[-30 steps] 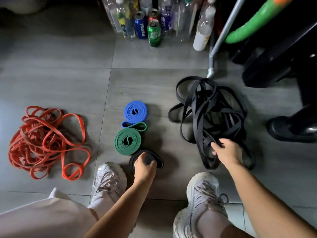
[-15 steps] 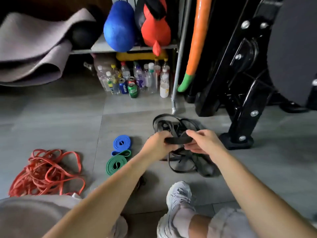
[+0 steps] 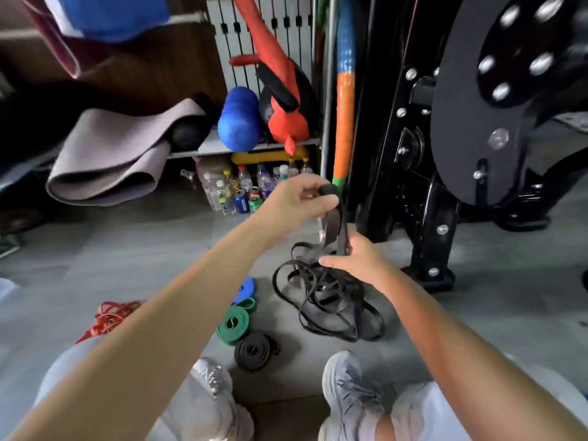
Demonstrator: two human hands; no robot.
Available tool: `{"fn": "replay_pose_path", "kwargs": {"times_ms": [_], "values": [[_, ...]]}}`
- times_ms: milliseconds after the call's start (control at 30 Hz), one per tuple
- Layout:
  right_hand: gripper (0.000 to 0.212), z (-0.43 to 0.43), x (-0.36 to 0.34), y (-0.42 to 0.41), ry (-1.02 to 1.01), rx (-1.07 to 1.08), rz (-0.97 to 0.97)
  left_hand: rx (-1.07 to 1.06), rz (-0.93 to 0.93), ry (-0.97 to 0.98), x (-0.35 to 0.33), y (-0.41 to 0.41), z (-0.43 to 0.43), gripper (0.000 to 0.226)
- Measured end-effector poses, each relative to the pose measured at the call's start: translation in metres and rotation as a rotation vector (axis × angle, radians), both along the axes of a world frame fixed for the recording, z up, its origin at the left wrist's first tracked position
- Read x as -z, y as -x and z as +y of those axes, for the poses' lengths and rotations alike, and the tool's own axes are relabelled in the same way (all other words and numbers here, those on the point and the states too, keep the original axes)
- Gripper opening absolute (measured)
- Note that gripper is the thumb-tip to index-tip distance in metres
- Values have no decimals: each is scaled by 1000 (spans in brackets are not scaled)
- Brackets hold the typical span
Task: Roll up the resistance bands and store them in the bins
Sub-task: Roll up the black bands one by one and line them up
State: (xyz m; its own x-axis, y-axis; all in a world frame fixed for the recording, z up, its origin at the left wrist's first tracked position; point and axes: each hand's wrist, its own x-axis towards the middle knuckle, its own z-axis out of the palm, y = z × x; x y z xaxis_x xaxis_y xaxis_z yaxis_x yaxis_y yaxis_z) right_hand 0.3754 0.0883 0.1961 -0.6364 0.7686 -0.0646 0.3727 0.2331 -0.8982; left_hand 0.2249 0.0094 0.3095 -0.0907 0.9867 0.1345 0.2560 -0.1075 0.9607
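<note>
Two hands are raised over the floor, forearms stretched forward. The left hand (image 3: 297, 202), the higher one, pinches the folded top of a black band (image 3: 343, 227). The right hand (image 3: 359, 262) below curls its fingers round the hanging strands, just above the black tangle (image 3: 327, 308) on the tiles. The left forearm hides part of the blue roll (image 3: 245, 289) and most of the red bands (image 3: 108, 316). Blur smears the band's edges.

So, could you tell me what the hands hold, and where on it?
A black band: the left hand pinches its top end, the right hand grips its strands lower down.
</note>
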Motion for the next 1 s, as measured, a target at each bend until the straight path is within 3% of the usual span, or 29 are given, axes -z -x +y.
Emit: {"fn": "replay_pose_path", "kwargs": {"times_ms": [167, 300, 333, 433, 467, 533, 600, 667, 733, 800, 900, 1000], "values": [[17, -14, 29, -8, 50, 87, -17, -15, -466, -154, -43, 7, -24, 9], [11, -11, 27, -12, 104, 223, 44, -101, -451, -161, -58, 20, -37, 11], [20, -10, 24, -12, 135, 200, 29, -98, -444, -154, -60, 21, -40, 10], [88, -20, 15, 1, 106, 26, -84, -18, -446, -159, -64, 17, -45, 7], [95, -28, 11, 12, 90, -30, -81, 3, -460, -171, -67, 15, -47, 7], [71, -42, 12, 28, 109, -90, -22, 26, -538, -204, -74, 14, -48, 8], [25, -56, 24, 38, 91, -44, -14, -3, -631, -239, -82, 23, -53, 10], [12, -62, 41, 32, -4, 58, -108, -63, -675, -256, -83, 38, -60, 11], [17, -60, 52, 13, -71, 162, -265, -138, -646, -239, -76, 56, -68, 9], [18, -46, 53, -6, -22, 263, -275, -223, -536, -171, -64, 72, -76, 8], [26, -17, 24, -24, -21, 417, -126, -343, -350, -22, -42, 87, -81, 9], [11, 4, -36, -26, -16, 447, 156, -399, -184, 83, -22, 88, -82, 8]]}}
